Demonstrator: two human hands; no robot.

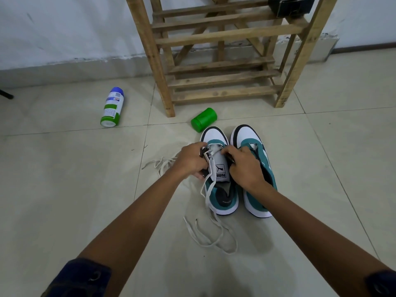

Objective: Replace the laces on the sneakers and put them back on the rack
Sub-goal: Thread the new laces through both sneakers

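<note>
The floor (64,189) is made of big pale tiles with thin dark lines between them. A white wall (64,28) stands at the back — it looks scuffed and gray near the bottom. A dark strip (364,48) runs low along the wall on the right. Soft light falls evenly and makes faint shadows on the tiles.
</note>
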